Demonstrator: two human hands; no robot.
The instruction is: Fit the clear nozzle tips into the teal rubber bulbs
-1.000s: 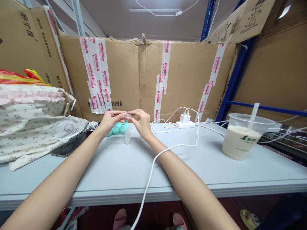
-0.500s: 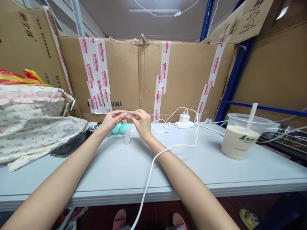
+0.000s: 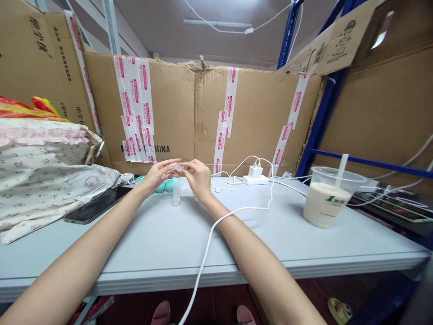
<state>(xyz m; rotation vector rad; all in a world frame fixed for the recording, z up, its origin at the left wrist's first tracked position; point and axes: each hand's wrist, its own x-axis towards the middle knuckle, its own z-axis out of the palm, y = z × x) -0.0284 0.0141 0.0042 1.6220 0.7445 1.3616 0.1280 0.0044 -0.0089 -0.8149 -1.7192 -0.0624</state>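
Note:
My left hand (image 3: 158,175) and my right hand (image 3: 200,178) meet above the far part of the table. Between their fingertips they pinch a small translucent piece (image 3: 178,167), mostly covered by the fingers, so its kind is unclear. Just below stands a small clear cylinder (image 3: 176,197), upright on the tabletop and touched by neither hand. Another clear bit near the right palm is too hidden to make out. Behind my left hand sits a teal object with rounded lobes (image 3: 171,184), partly covered by the fingers.
A dark phone (image 3: 98,205) and a floral cloth bag (image 3: 40,167) lie on the left. A white charger on a power strip (image 3: 256,179) stands at the back, its cable (image 3: 209,243) crossing my right forearm. To the right is a drink cup with a straw (image 3: 326,203). Cardboard (image 3: 176,108) walls the back.
The fingers of both hands have shifted slightly around the small translucent piece, which shows a little more. The view has tilted and turned slightly. The clear cylinder stays standing.

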